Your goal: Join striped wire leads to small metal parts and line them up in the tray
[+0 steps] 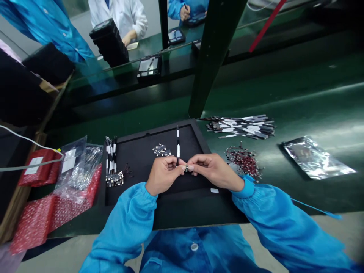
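Over a black foam tray [133, 146], my left hand [163, 173] and my right hand [212, 170] meet fingertip to fingertip. Both pinch a small circuit board [186, 168], mostly hidden by the fingers. A black-and-white flat ribbon cable [178, 146] runs up and away from the left fingertips, and its near end is hidden there. Just beyond my left hand lie several loose small circuit boards [160, 149]. At the tray's left side are boards with cables attached [114, 178], laid in a row beside a few dark red-tipped parts [128, 171].
Right of the tray are piles of ribbon cables [244, 126] and small red-and-black parts [244, 161], then a silver bag [315, 157]. Clear bags [76, 167] and red bubble wrap [36, 223] lie left. A green post [212, 57] rises behind; co-workers [119, 19] stand beyond.
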Motion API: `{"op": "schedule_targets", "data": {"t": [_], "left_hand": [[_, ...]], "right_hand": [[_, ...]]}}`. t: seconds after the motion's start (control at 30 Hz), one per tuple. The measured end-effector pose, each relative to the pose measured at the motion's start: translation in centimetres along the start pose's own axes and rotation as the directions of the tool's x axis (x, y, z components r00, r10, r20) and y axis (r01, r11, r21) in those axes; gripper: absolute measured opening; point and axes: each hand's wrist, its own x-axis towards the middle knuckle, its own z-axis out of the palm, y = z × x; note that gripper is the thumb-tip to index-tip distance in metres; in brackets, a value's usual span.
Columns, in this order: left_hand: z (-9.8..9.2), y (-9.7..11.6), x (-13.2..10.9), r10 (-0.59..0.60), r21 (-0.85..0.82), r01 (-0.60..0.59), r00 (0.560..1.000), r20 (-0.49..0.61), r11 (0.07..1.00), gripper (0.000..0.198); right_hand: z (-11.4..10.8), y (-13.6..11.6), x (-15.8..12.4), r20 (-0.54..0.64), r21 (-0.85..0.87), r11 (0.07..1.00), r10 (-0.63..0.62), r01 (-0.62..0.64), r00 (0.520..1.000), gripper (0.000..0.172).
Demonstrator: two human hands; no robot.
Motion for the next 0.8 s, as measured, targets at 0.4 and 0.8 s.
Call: {"op": "schedule_targets", "data": {"t": [0.4, 0.8], "left_hand": [[-0.26, 0.17, 0.17, -0.020, -0.073, 0.020, 1.000, 0.001, 0.997, 0.023], [-0.71, 0.08, 0.39, -0.133, -0.241, 0.116, 0.989, -0.057, 0.964, 0.040]], "right_hand": [[-0.38, -0.08, -0.10, 0.008, 0.094, 0.995, 0.011, -0.012, 1.000, 0.030], [-0.23, 0.49, 0.21, -0.092, 0.137, 0.990, 0.035, -0.022, 0.995, 0.029]]}}
